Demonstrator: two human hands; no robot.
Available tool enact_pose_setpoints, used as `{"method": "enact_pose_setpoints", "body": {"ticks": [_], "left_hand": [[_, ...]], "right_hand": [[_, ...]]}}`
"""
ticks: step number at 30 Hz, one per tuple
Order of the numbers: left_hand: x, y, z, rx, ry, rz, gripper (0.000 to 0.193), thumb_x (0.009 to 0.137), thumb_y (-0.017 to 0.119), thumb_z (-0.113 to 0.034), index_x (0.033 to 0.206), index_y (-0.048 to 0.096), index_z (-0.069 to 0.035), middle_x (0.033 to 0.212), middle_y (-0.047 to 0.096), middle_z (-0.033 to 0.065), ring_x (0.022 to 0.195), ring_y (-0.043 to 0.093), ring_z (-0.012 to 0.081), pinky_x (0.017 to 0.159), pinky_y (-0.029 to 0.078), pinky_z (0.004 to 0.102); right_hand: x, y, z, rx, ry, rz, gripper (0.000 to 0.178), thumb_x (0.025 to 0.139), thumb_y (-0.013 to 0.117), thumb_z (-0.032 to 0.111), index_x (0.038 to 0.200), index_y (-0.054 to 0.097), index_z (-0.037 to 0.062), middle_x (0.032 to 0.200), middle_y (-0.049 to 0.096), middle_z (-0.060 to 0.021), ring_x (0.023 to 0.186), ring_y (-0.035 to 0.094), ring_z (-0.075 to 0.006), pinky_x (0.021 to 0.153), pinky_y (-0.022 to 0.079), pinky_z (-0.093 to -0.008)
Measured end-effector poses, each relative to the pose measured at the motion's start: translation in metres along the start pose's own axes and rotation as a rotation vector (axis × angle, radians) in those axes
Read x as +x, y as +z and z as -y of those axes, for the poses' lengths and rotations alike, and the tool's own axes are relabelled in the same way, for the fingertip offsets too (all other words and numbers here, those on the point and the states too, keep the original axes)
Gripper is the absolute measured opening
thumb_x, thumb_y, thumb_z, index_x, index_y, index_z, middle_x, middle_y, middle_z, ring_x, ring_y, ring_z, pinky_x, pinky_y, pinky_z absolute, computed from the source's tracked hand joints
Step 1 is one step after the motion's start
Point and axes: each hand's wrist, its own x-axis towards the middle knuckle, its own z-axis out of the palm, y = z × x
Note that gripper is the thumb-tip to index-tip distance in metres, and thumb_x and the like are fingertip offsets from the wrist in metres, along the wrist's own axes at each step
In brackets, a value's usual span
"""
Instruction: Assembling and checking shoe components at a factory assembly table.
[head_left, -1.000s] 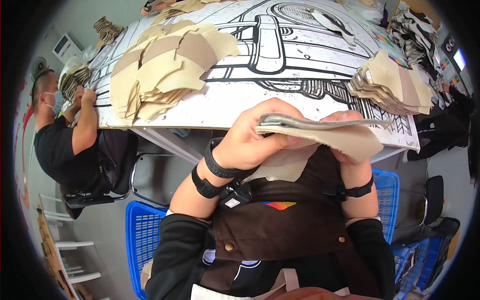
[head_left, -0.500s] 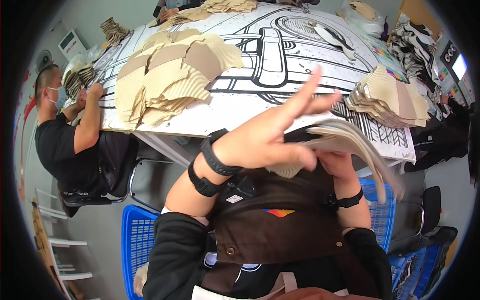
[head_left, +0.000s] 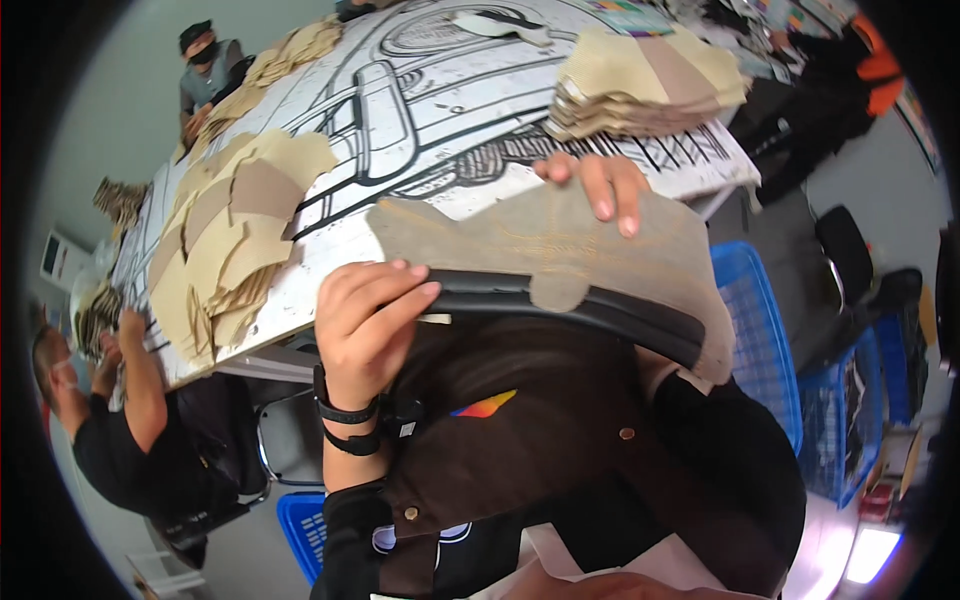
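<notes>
I hold up a curved, grey-brown sewn panel point(head_left: 480, 235) with yellowish stitch lines. A black padded strip point(head_left: 480, 290) runs along its lower edge, and a small rounded tab overlaps the strip. My left hand point(head_left: 362, 325) is closed on the panel's left end, its fingers lying over the black strip. From behind, my right hand point(head_left: 605, 188) grips the upper edge, with fingertips curled over the front; its palm and thumb are hidden by the panel. The panel is in front of my brown apron point(head_left: 520, 430), close to the table's edge.
Stacks of beige and brown cut pieces point(head_left: 235, 215) lie left on the line-patterned table point(head_left: 450, 120); another stack point(head_left: 640, 85) is at the far right. Blue plastic baskets point(head_left: 755, 300) stand right and lower left. A seated person point(head_left: 130, 420) works at left; others are farther off.
My left hand has come down from its spread, raised pose and now grips the panel. The blurred, bent panel is now spread facing me. My view has turned to the right.
</notes>
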Motion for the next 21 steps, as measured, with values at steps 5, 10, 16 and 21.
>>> {"method": "enact_pose_setpoints", "body": {"ticks": [5, 10, 16, 21], "left_hand": [[-0.006, 0.005, 0.002, 0.074, -0.012, -0.044, 0.030, 0.062, 0.065, 0.006, 0.088, 0.067, -0.008, 0.091, 0.066, 0.0046, 0.083, 0.062, 0.0242, 0.075, 0.046, 0.0363], [-0.012, 0.009, 0.002, 0.121, 0.002, -0.112, 0.031, 0.063, 0.065, 0.007, 0.090, 0.065, -0.009, 0.092, 0.066, 0.0043, 0.086, 0.062, 0.0232, 0.078, 0.045, 0.0366], [-0.017, 0.009, 0.000, 0.034, 0.016, -0.161, 0.031, 0.066, 0.069, 0.000, 0.094, 0.063, -0.012, 0.096, 0.066, 0.0021, 0.092, 0.062, 0.0204, 0.082, 0.043, 0.0358], [-0.024, 0.010, 0.001, 0.024, 0.053, -0.161, 0.036, 0.058, 0.068, 0.004, 0.091, 0.062, -0.011, 0.096, 0.065, 0.0028, 0.093, 0.061, 0.0211, 0.086, 0.042, 0.0378]], "right_hand": [[0.003, 0.001, 0.001, 0.032, 0.063, -0.012, 0.004, 0.083, 0.064, 0.023, 0.080, 0.066, 0.0209, 0.100, 0.055, 0.0050, 0.129, 0.029, -0.0254, 0.112, 0.012, -0.0404], [0.002, 0.006, -0.005, 0.105, 0.018, -0.040, 0.003, 0.083, 0.064, 0.020, 0.081, 0.066, 0.0211, 0.099, 0.055, 0.0056, 0.127, 0.030, -0.0263, 0.112, 0.011, -0.0415], [0.005, 0.014, -0.008, 0.112, -0.244, -0.049, 0.003, 0.080, 0.066, 0.020, 0.083, 0.067, 0.0217, 0.097, 0.057, 0.0022, 0.122, 0.035, -0.0274, 0.109, 0.012, -0.0450], [-0.005, 0.027, -0.010, 0.205, -0.183, -0.278, 0.006, 0.075, 0.072, 0.025, 0.074, 0.066, 0.0246, 0.092, 0.057, 0.0068, 0.120, 0.037, -0.0221, 0.109, 0.011, -0.0407]]}}
